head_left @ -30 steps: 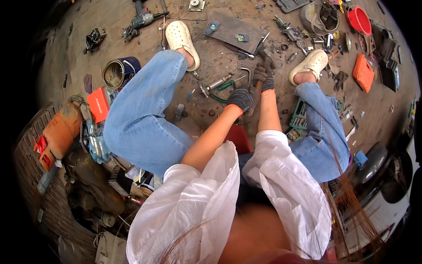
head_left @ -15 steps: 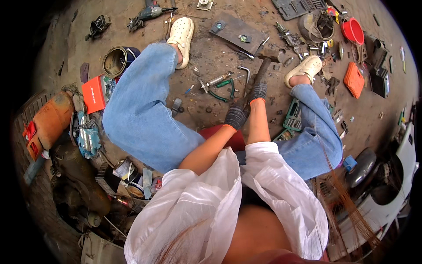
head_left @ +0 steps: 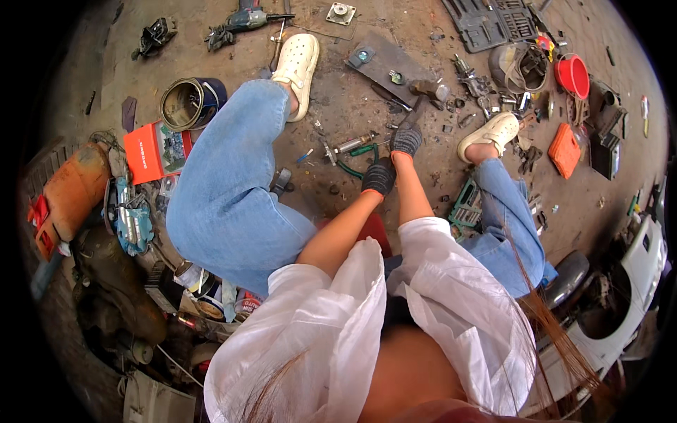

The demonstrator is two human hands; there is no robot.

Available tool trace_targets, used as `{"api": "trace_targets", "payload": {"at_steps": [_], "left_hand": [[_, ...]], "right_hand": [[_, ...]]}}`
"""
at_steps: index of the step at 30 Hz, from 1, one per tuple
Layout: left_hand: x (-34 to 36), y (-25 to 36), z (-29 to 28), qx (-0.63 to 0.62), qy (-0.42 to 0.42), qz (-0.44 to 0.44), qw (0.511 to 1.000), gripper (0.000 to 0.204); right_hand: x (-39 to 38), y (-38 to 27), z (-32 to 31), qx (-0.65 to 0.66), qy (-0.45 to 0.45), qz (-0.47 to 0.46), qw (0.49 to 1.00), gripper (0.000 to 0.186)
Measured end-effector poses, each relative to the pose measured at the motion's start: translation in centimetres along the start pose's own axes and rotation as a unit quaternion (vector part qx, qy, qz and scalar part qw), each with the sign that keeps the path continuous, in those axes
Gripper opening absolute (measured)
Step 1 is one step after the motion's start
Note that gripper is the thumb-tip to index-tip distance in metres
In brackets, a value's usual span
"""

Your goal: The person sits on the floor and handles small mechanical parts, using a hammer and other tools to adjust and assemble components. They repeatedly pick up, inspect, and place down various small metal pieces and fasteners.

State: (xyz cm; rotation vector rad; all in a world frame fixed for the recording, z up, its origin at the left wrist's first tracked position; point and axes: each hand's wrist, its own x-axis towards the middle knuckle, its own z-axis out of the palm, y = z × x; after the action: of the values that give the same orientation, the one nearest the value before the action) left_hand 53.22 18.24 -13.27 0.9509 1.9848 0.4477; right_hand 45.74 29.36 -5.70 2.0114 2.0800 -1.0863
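Both my hands wear dark knitted gloves with orange cuffs. My right hand point(head_left: 405, 139) grips the upper handle of a long hammer point(head_left: 416, 111), whose dark head point(head_left: 430, 90) is beside a flat metal plate point(head_left: 381, 63). My left hand point(head_left: 379, 176) is closed lower down, behind and left of my right, on the same handle, which it mostly hides. Just left of my hands lie a silver cylinder tool point(head_left: 356, 143) and a green-handled tool point(head_left: 352, 166), partly hidden. A red object point(head_left: 374, 233), perhaps a seat, shows beneath my arms.
My legs frame the work area. Around me lie a paint can point(head_left: 187, 106), open orange box point(head_left: 144, 151), power tool point(head_left: 247, 20), tool case point(head_left: 486, 21), red bowl point(head_left: 572, 76), orange case point(head_left: 564, 149), rusty orange tank point(head_left: 77, 190) and white car panel point(head_left: 620, 296).
Since a second ago my hands and hammer shifted down, then back up and forward; my right hand now sits slightly left and higher than half a second ago, the hammer more upright.
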Motion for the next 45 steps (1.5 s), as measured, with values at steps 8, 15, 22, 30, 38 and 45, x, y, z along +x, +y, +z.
{"api": "trace_targets", "payload": {"at_steps": [8,15,22,30,38,45], "left_hand": [[-0.2,2.9,-0.5,-0.25,0.068,-0.02,0.966,0.033],[-2.3,3.6,-7.1,-0.166,0.064,0.034,0.984,0.033],[6.7,1.2,-18.9,-0.044,0.312,-0.062,0.947,0.044],[12.5,-0.7,-18.9,-0.036,0.273,-0.054,0.96,0.044],[3.7,2.7,-12.2,-0.294,0.398,-0.069,0.866,0.028],[-0.7,1.0,-12.9,-0.434,0.492,-0.157,0.739,0.021]], "right_hand": [[3.4,6.5,2.0,0.077,0.084,-0.112,0.987,0.054],[1.8,4.9,0.2,0.238,-0.127,0.125,0.955,0.049],[6.4,10.0,2.0,0.228,-0.078,-0.015,0.97,0.036],[1.8,6.4,0.4,0.062,-0.03,-0.134,0.989,0.054],[1.6,5.7,-0.2,0.028,0.035,-0.232,0.972,0.03],[-1.5,-6.0,-9.6,0.185,0.022,-0.341,0.921,0.02]]}}
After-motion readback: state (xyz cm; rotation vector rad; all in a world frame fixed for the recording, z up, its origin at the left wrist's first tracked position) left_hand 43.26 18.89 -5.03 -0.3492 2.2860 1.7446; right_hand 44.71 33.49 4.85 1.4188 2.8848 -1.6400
